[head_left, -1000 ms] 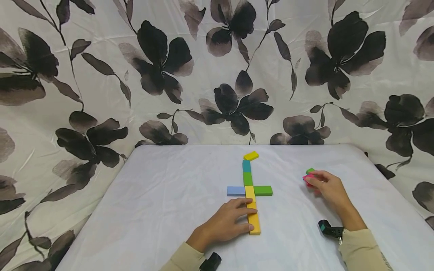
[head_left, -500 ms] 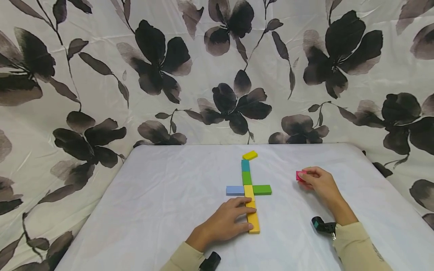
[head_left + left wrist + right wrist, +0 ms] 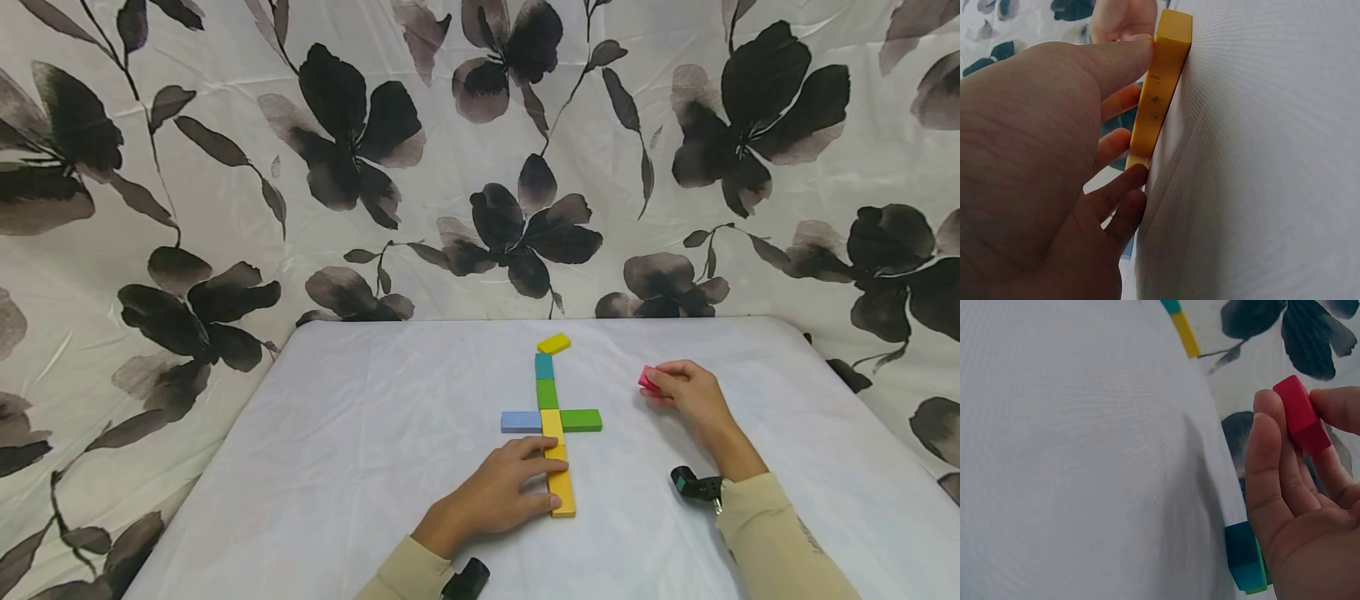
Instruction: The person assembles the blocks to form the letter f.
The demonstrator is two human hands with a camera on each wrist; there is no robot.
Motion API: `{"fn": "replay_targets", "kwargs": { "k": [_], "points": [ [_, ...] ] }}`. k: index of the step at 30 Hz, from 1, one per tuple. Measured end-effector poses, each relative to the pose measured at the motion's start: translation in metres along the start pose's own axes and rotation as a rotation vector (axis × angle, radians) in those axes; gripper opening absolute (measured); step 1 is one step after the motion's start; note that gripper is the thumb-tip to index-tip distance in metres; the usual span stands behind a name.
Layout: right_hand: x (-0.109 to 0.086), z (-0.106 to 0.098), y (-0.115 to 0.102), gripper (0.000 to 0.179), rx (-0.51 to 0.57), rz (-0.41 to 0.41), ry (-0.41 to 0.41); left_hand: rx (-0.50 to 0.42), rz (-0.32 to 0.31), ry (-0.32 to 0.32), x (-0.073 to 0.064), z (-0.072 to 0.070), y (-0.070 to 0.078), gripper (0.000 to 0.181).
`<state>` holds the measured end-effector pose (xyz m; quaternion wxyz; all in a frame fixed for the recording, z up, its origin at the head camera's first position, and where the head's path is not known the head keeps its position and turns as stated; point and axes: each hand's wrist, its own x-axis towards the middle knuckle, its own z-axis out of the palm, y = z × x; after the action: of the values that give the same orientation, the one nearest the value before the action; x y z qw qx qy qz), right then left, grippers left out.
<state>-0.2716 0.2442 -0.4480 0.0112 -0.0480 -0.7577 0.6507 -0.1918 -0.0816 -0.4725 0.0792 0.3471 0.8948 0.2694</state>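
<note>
In the head view my left hand (image 3: 504,490) rests along the column of yellow blocks (image 3: 566,503), fingers spread, thumb near the closest end. The left wrist view shows its fingertips and thumb right at the side of the yellow block (image 3: 1160,100). My right hand (image 3: 693,396) pinches a red-pink block (image 3: 649,379) between thumb and fingers. That block (image 3: 1302,415) is tilted above the white cloth in the right wrist view. Beyond the yellow column run a green block (image 3: 547,394) and a teal block (image 3: 543,367).
A blue block (image 3: 521,422) and a green block (image 3: 581,420) form the column's side arms. One yellow block (image 3: 554,343) lies angled at the far tip. Near the right palm appear a teal block (image 3: 1244,556) and a green edge. A floral cloth (image 3: 525,225) hangs behind the table.
My right hand has lifted the red-pink block away from the spot at the right and carried it leftward and slightly farther back. My left hand has stayed on the yellow blocks.
</note>
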Motion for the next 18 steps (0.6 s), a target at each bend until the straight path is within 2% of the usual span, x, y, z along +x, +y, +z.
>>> {"fn": "replay_targets", "kwargs": {
  "k": [8,18],
  "points": [
    [0.005,0.006,0.001,0.050,-0.008,0.032,0.008,0.016,-0.007,-0.009,0.000,0.000,0.000,0.046],
    [0.016,0.010,-0.002,0.051,-0.003,0.051,-0.026,0.011,-0.009,-0.010,0.000,-0.001,0.000,0.045]
  ]
}}
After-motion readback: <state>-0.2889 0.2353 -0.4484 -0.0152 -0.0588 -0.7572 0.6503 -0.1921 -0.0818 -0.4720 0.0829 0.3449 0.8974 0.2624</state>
